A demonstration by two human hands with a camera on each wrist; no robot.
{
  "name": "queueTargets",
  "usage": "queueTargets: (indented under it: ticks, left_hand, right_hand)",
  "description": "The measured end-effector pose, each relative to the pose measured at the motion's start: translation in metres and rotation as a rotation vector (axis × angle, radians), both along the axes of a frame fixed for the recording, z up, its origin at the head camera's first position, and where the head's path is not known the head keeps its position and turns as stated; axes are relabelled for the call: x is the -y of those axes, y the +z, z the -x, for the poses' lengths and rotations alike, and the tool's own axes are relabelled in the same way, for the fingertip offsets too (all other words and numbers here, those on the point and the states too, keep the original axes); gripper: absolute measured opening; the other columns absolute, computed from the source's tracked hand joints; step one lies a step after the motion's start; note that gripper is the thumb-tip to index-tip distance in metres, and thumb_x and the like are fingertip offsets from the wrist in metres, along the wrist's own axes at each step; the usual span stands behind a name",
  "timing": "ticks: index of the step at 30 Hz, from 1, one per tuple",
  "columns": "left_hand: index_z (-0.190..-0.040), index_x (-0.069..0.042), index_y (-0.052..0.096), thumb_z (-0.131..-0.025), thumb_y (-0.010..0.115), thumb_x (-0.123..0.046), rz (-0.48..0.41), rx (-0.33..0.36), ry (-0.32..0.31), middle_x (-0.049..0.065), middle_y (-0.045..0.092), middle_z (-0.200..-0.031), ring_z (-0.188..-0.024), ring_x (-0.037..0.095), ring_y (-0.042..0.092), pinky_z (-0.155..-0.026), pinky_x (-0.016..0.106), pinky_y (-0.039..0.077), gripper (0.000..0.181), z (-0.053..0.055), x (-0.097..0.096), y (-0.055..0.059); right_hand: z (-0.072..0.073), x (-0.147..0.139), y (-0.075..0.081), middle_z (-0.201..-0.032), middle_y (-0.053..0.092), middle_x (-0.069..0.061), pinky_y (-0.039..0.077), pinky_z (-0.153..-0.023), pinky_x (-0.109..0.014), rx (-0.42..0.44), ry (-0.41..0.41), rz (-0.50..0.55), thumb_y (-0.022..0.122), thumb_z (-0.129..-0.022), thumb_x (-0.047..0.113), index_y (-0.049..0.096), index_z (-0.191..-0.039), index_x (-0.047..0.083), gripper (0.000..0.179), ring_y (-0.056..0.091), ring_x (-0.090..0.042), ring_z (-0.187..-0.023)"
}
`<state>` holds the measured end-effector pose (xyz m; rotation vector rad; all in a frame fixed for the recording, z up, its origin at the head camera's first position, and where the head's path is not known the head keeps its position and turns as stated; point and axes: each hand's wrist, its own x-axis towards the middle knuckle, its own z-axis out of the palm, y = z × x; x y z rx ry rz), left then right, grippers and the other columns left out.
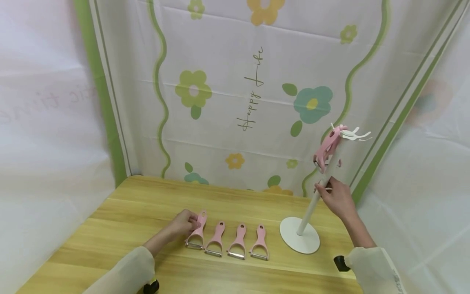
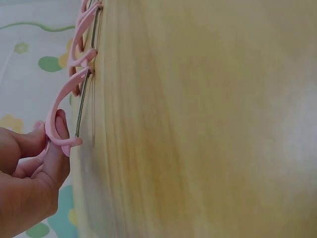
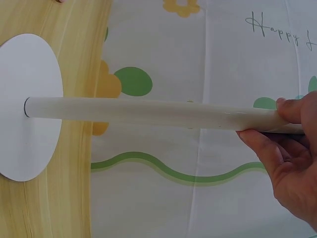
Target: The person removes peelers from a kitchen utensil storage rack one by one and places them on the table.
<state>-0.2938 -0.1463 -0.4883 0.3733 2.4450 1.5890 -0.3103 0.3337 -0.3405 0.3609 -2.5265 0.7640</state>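
My left hand (image 1: pixel 182 223) pinches the handle of the leftmost pink peeler (image 1: pixel 198 232) between thumb and fingers; its blade end points toward me. In the left wrist view the same peeler (image 2: pixel 55 114) shows its curved head and metal blade, close to the tabletop; I cannot tell if it touches. To its right, three more pink peelers (image 1: pixel 240 241) lie in a row, handles pointing away. My right hand (image 1: pixel 337 198) grips the white pole (image 3: pixel 148 111) of a stand below its top. Pink peelers (image 1: pixel 328 148) hang from the stand's white hooks (image 1: pixel 355 134); their number is unclear.
The stand's round white base (image 1: pixel 299 235) sits on the wooden table (image 1: pixel 147 204) at the right. Behind the table hangs a white curtain (image 1: pixel 227 98) printed with flowers, and similar cloth encloses both sides. The table's back edge runs along the curtain.
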Motion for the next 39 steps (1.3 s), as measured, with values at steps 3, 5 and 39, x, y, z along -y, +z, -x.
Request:
queueTargets:
  ticks: [3, 5, 39]
  left_hand:
    - [-0.101, 0.012, 0.068, -0.089, 0.058, 0.009, 0.049, -0.015, 0.032, 0.008, 0.065, -0.073, -0.064, 0.012, 0.057, -0.055, 0.019, 0.050, 0.016, 0.000, 0.000, -0.001]
    - [-0.100, 0.011, 0.069, -0.086, 0.058, 0.010, 0.094, -0.033, 0.071, 0.006, 0.064, -0.071, -0.060, 0.011, 0.054, -0.051, 0.017, 0.046, 0.017, -0.001, -0.001, -0.002]
    - [-0.131, 0.011, 0.047, -0.090, 0.073, -0.015, 0.386, -0.260, 0.291, 0.018, 0.070, -0.086, -0.059, 0.016, 0.061, -0.048, 0.025, 0.049, 0.055, -0.017, -0.017, 0.028]
  right_hand:
    - [0.000, 0.002, 0.001, -0.101, 0.070, -0.030, 0.061, -0.073, -0.051, 0.006, 0.002, -0.001, 0.060, -0.100, 0.014, 0.060, -0.106, -0.008, 0.023, 0.069, -0.047, -0.095]
    - [0.000, 0.003, 0.003, -0.101, 0.070, -0.030, 0.061, -0.074, -0.051, 0.009, 0.005, 0.002, 0.060, -0.100, 0.014, 0.060, -0.106, -0.008, 0.023, 0.069, -0.047, -0.095]
    - [-0.003, 0.018, 0.005, -0.072, 0.068, -0.023, 0.040, -0.047, -0.030, -0.168, -0.212, -0.017, 0.067, -0.093, 0.018, 0.064, -0.083, -0.007, 0.026, 0.057, -0.025, -0.053]
